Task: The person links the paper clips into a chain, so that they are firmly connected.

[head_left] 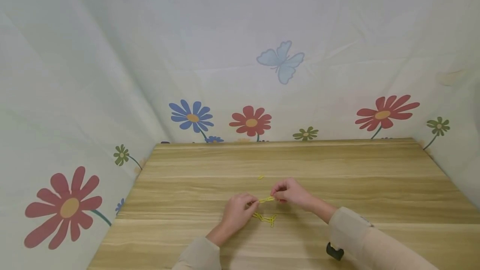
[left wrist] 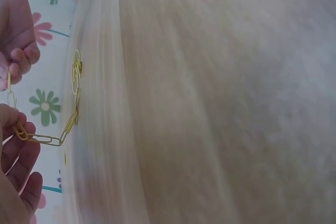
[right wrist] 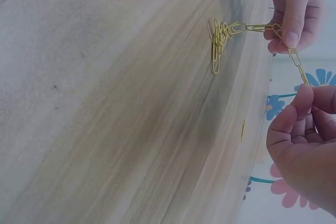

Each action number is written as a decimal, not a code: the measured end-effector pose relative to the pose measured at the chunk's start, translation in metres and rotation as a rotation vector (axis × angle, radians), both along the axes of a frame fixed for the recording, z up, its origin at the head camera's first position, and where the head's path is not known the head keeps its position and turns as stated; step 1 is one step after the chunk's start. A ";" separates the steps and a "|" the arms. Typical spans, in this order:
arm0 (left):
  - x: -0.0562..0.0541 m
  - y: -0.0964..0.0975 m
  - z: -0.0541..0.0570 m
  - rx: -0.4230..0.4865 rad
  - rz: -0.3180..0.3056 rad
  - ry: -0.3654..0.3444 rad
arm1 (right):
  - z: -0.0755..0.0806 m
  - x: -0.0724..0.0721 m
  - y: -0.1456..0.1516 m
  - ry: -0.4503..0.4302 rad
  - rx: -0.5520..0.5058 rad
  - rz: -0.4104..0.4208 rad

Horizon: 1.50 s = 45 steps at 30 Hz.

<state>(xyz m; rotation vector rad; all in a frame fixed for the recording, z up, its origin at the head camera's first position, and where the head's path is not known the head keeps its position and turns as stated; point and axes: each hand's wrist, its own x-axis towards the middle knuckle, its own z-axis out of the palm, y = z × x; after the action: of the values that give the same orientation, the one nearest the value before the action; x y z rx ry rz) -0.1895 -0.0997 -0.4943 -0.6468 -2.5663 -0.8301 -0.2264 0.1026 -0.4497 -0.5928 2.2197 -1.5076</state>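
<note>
A chain of yellow paper clips (head_left: 267, 219) runs from my left hand (head_left: 238, 211) down to the wooden table, where its tail lies bunched. Thumb and fingers of that hand pinch the chain near its upper end. My right hand (head_left: 294, 194) pinches the end clip, so a short stretch of linked paper clips (right wrist: 298, 66) spans the gap between both hands. Behind the hands, one loose yellow paper clip (head_left: 261, 177) lies alone on the table. The right fingertips partly cover the clip they hold.
The wood-grain table (head_left: 337, 157) stretches to a printed cloth backdrop (head_left: 210, 70) with flowers and a butterfly. A black object (head_left: 335, 251) shows just below the right sleeve (head_left: 352, 228).
</note>
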 end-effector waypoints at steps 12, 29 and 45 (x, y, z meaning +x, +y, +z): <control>0.000 -0.004 -0.002 -0.019 -0.059 -0.118 | 0.002 0.000 -0.002 0.003 0.006 0.015; 0.000 -0.001 0.001 0.068 -0.149 -0.323 | 0.004 0.001 -0.008 -0.022 -0.013 0.031; 0.001 0.004 0.011 0.162 -0.139 -0.408 | 0.004 0.004 -0.009 -0.014 -0.025 0.065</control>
<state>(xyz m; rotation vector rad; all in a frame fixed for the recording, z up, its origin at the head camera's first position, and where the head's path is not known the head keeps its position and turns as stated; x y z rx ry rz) -0.1890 -0.0962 -0.4835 -0.6686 -2.7883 -1.3210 -0.2221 0.0935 -0.4458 -0.6540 2.1521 -1.5047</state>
